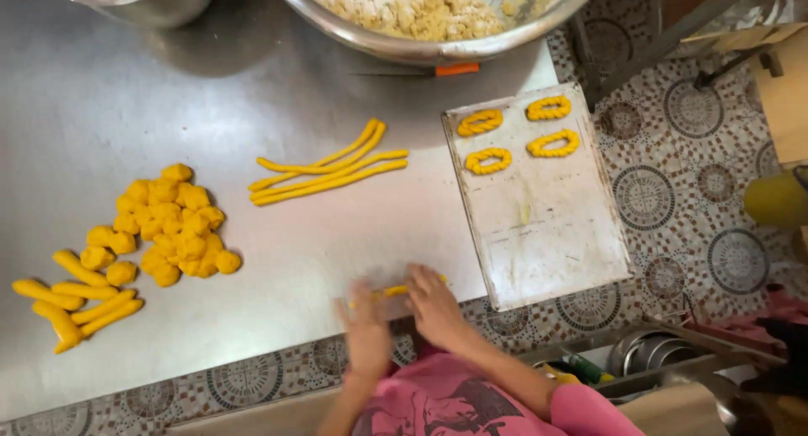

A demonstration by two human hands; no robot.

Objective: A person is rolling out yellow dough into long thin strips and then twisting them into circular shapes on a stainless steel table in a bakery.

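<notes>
Both hands flat on a yellow dough strand at near edge of steel table.

Item: yellow dough strand [396,291], lying crosswise at table's near edge, w/ left hand [367,335] and right hand [433,305] laid over it, palms down, fingers spread not pinching; both blurred, so exact contact can't be told. Flat palms suit rolling a rope thin and even. Stock, L side: pile of yellow dough lumps [177,223], short thick dough rolls [74,303] just beside it. Centre: long thin dough ropes [328,171] lying side by side, kept apart from lumps, prob. so they don't stick. R side: metal tray [547,225] overhanging table edge, four twisted dough rings [519,131] spaced in 2 rows at far end. Far edge: steel bowl [438,45] of crumbly pale dough, well apart.
</notes>
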